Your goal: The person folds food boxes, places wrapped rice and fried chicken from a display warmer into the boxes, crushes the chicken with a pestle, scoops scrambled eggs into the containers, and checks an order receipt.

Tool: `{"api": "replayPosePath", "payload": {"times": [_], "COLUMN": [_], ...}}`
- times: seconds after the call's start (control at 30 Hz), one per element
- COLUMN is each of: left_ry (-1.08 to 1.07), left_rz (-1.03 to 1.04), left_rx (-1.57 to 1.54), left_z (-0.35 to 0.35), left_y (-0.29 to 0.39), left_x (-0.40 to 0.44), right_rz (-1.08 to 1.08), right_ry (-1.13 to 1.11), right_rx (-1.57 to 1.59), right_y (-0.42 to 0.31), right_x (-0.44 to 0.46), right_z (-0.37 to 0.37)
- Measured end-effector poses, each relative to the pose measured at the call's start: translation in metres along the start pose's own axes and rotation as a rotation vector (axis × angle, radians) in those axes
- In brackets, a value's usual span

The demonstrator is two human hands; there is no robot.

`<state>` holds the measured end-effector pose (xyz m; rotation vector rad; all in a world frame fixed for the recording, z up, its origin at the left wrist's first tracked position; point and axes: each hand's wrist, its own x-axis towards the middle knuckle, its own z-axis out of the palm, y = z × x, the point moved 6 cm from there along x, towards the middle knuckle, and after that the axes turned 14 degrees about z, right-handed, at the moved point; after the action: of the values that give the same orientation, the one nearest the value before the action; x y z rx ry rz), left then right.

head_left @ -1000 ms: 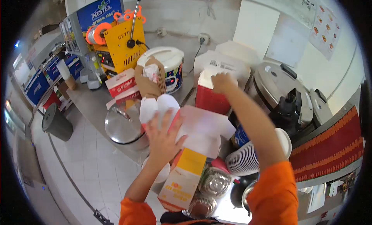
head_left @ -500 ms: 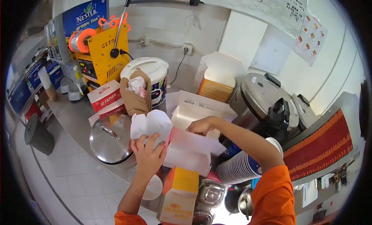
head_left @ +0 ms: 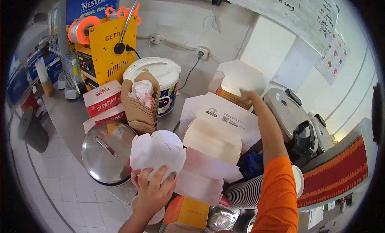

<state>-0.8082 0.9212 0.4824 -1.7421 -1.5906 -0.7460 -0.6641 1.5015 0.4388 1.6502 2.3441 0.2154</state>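
Observation:
My left hand (head_left: 154,189) grips the near side of a white paper food box (head_left: 157,150), its fingers bent over the wall. The box stands with its flaps up, beside the metal pot lid. My right hand (head_left: 247,97) is at a stack of nested takeaway boxes (head_left: 231,96) with orange sides and a raised white flap. Motion smears its fingers, so their grip does not show clearly. Between the hands, an open white carton (head_left: 212,140) lies with its printed lid folded back. Another open pale box (head_left: 200,181) is nearer to me.
On the left are a steel pot lid (head_left: 108,152), red-and-white boxes (head_left: 102,98), brown paper trays (head_left: 140,108) and a white-lidded bucket (head_left: 154,70). A yellow sealing machine (head_left: 110,48) stands behind. Rice cookers (head_left: 288,116) and stacked cups (head_left: 246,191) are on the right.
My right hand has moved from inside the open carton back and right to the stack of boxes. My left hand, with the white box, sits slightly lower in view. The view has shifted.

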Motion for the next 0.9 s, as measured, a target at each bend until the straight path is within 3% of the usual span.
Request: {"api": "replayPosePath", "payload": {"times": [0.03, 0.1, 0.2, 0.33, 0.37, 0.43, 0.5, 0.57, 0.67, 0.73, 0.8, 0.9], "left_ry": [0.011, 0.013, 0.003, 0.009, 0.009, 0.014, 0.023, 0.034, 0.024, 0.011, -0.022, -0.087], "left_rz": [0.011, 0.018, -0.014, -0.056, -0.058, -0.056, -0.041, -0.019, -0.015, -0.017, -0.008, 0.021], "left_rx": [0.004, 0.003, -0.01, -0.035, -0.04, -0.05, -0.051, -0.044, -0.049, -0.043, -0.054, -0.095], "left_z": [0.0, -0.002, -0.002, -0.002, -0.003, -0.003, -0.004, -0.006, -0.006, -0.007, -0.008, -0.011], "left_y": [0.0, 0.001, 0.002, 0.003, 0.003, 0.003, 0.004, 0.005, 0.006, 0.006, 0.008, 0.01], "left_x": [0.0, 0.001, 0.004, 0.004, 0.004, 0.005, 0.006, 0.008, 0.006, 0.007, 0.008, 0.011], "right_rz": [0.017, -0.016, -0.184, -0.495, -0.475, -0.42, -0.417, -0.484, -0.252, -0.276, -0.314, -0.693], "right_ry": [-0.05, -0.176, 0.075, -0.033, -0.091, -0.392, -0.572, -0.642, -0.811, -0.753, -0.522, -0.031], "right_rx": [-0.248, -0.026, -0.078, -0.101, -0.015, 0.569, 0.755, 0.534, 0.76, 0.726, 0.504, 0.298], "right_y": [-0.037, -0.023, -0.039, -0.078, -0.086, -0.091, -0.105, -0.126, -0.118, -0.115, -0.099, -0.048], "right_x": [-0.089, -0.056, -0.066, -0.114, -0.135, -0.172, -0.194, -0.213, -0.193, -0.262, -0.245, -0.297], "right_z": [-0.043, -0.009, 0.0, -0.021, -0.031, -0.034, -0.034, -0.034, -0.019, -0.071, -0.087, -0.169]}}
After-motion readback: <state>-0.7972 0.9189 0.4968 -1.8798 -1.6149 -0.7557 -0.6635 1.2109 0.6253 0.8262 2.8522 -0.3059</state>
